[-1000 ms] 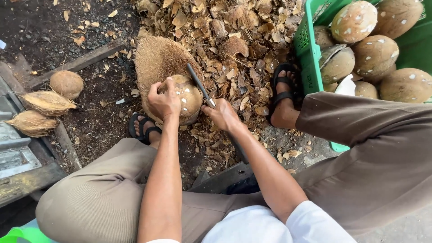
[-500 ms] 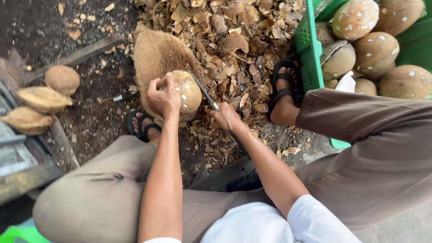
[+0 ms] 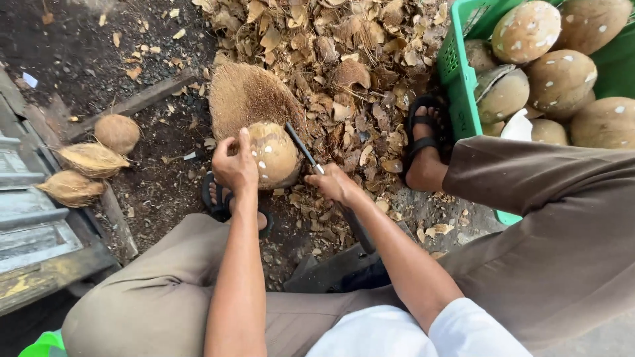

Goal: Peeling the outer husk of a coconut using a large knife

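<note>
My left hand [image 3: 234,166] grips a partly peeled brown coconut [image 3: 276,153] that rests against a fibrous stump-like block [image 3: 248,96] on the ground. My right hand [image 3: 335,184] holds a dark-bladed knife [image 3: 303,148], whose blade lies against the right side of the coconut. Both hands are between my knees, just above my left sandalled foot [image 3: 218,201].
A green crate [image 3: 461,79] at the upper right holds several peeled coconuts [image 3: 526,32]. A heap of brown shell chips [image 3: 344,59] covers the ground ahead. Three husked coconuts [image 3: 89,160] lie at the left by a wooden step [image 3: 40,238]. My right foot [image 3: 423,155] is beside the crate.
The coconut has been turned a little in my left hand and the knife blade has slid lower along its right side. The view has shifted slightly.
</note>
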